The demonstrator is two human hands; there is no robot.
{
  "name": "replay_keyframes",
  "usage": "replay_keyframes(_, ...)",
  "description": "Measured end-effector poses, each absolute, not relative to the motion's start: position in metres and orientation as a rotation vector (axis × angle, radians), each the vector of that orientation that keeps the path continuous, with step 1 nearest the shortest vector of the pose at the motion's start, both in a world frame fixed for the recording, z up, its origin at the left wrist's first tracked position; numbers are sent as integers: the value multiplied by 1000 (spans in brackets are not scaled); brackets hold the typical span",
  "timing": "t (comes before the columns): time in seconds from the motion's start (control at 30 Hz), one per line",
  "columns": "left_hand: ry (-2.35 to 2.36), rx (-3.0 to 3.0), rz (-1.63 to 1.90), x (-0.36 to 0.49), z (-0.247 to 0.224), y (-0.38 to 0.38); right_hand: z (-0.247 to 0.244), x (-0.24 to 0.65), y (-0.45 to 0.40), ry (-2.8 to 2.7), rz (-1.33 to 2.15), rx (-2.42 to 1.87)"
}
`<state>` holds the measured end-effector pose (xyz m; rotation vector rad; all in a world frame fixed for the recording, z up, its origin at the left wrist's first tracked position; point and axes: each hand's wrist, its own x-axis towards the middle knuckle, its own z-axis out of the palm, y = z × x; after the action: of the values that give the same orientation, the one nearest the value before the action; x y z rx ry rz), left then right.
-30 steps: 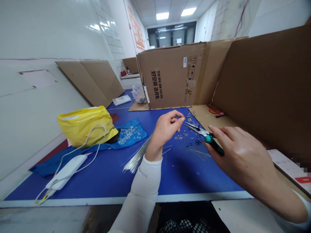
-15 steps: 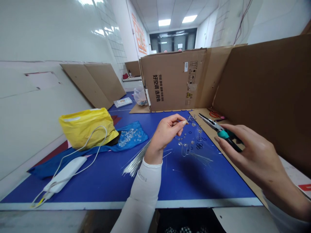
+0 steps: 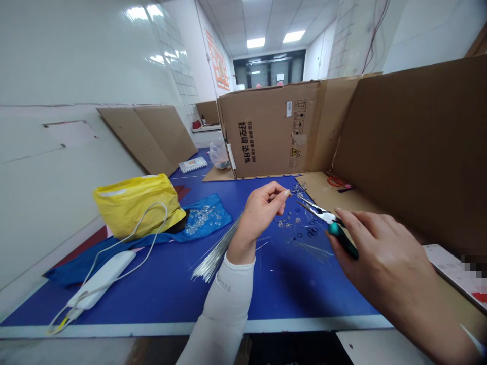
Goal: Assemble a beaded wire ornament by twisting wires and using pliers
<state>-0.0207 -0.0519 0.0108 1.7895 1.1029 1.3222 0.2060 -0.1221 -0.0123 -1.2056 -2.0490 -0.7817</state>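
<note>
My left hand (image 3: pixel 262 213) is pinched above the blue table, thumb against forefinger, on something small at the fingertips that I cannot make out. To its right, my right hand (image 3: pixel 380 248) grips pliers (image 3: pixel 327 218) with green handles. Their jaws are parted and point left toward the left fingertips, apart from them. Below lie clear beads (image 3: pixel 280 223), dark rings (image 3: pixel 312 232) and thin wires (image 3: pixel 314 250). A bundle of silvery wires (image 3: pixel 215 256) rests beside my left wrist.
A yellow bag (image 3: pixel 139 205) and a blue cloth (image 3: pixel 207 218) with clear beads lie left, near a white power strip (image 3: pixel 104 279) with a looped cord. Cardboard (image 3: pixel 270 132) stands behind and at the right. Red scissors (image 3: pixel 335 181) lie at the back right.
My right hand has moved left with the pliers, and their jaws have parted, now close to my left fingertips. My left hand has hardly moved. The view has tilted slightly.
</note>
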Motion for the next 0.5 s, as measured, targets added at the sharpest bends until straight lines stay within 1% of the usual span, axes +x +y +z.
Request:
replay_keyframes(0.2,1096,1829,1354,-20,8,-50,-4,201,-117,-2102,-840,-1247)
replay_keyframes(0.33,1111,1847,1350,-21,7,-49,0,201,-117,-2091,-801,-1260)
replay_keyframes(0.4,1112,1838,1341,-21,8,-49,4,205,-114,-2047,-687,-1241)
replay_keyframes(0.5,1094,1813,1299,-21,12,-51,13,214,-100,-1953,-331,-1211)
